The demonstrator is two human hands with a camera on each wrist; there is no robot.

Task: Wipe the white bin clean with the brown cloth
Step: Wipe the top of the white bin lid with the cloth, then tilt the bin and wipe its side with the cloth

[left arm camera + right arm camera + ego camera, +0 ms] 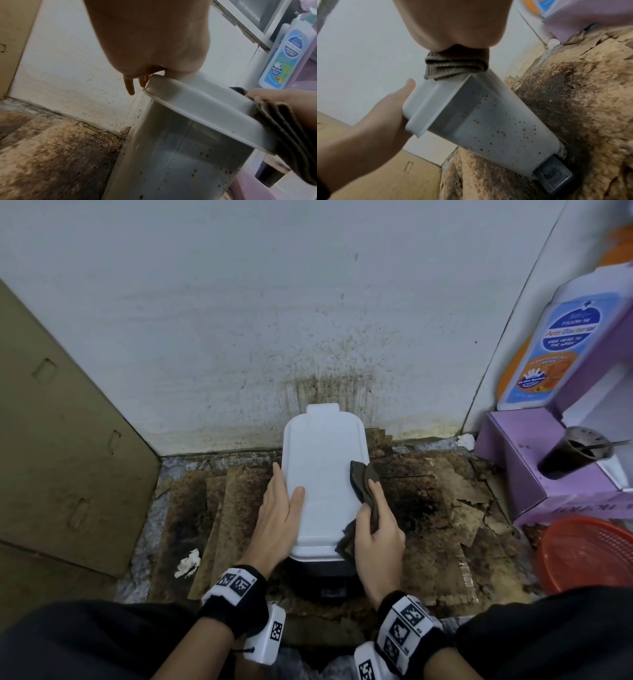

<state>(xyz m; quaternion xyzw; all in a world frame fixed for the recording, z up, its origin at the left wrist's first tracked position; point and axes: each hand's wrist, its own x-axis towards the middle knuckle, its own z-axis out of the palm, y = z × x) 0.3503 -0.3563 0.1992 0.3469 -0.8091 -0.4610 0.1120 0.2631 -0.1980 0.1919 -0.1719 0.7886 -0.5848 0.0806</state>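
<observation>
The white bin [325, 474] stands against the wall with its lid down; brown specks dot its side [496, 128] and a dark pedal [554, 177] juts out at its base. My left hand [284, 498] lies along the lid's left edge with straight fingers [129, 83] and the thumb on top. My right hand [376, 529] grips the folded brown cloth [364, 477] and presses it against the lid's right edge. The cloth [455, 66] bulges from that fist at the lid's corner, and it [291, 135] also hangs down past the lid's rim.
Stained, torn cardboard [445, 508] covers the floor around the bin. A cardboard panel [61, 440] leans at the left. At the right are a purple box [534, 460], a wash bottle [561, 344], a dark cup [575, 453] and a red basket [589, 553]. A crumpled tissue [188, 563] lies front left.
</observation>
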